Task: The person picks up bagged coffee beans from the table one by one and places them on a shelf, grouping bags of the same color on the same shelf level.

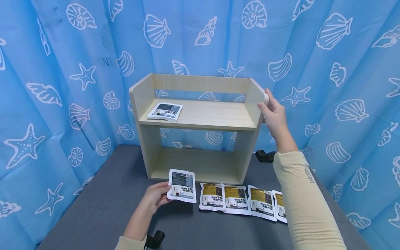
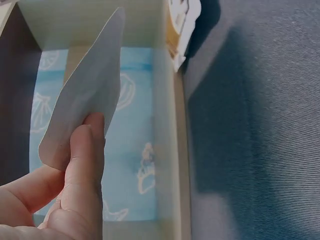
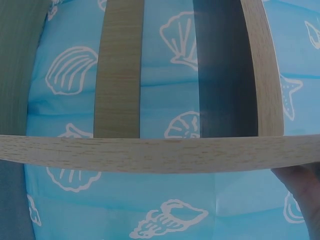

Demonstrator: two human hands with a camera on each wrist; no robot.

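Observation:
My left hand [image 1: 155, 197] pinches the left edge of a white pouch with a dark blue-grey label [image 1: 182, 185], raised in front of the shelf's lower level. In the left wrist view the pouch [image 2: 90, 95] shows its plain pale back, thumb and fingers on its edge. Up at the right, my right hand [image 1: 275, 113] grips the upper front corner of the wooden shelf's [image 1: 200, 126] right side panel. Only part of that hand [image 3: 302, 192] enters the right wrist view, against the panel [image 3: 150, 154]. A similar blue-grey-labelled pouch [image 1: 165, 111] lies flat on the upper shelf, at its left end.
Several white pouches with brown-yellow labels [image 1: 237, 200] lie in a row before the shelf, the rightmost partly behind the right sleeve [image 1: 307, 201]. The dark grey table [image 1: 93, 208] carries everything. A blue seashell-print curtain [image 1: 200, 38] hangs behind and on both sides.

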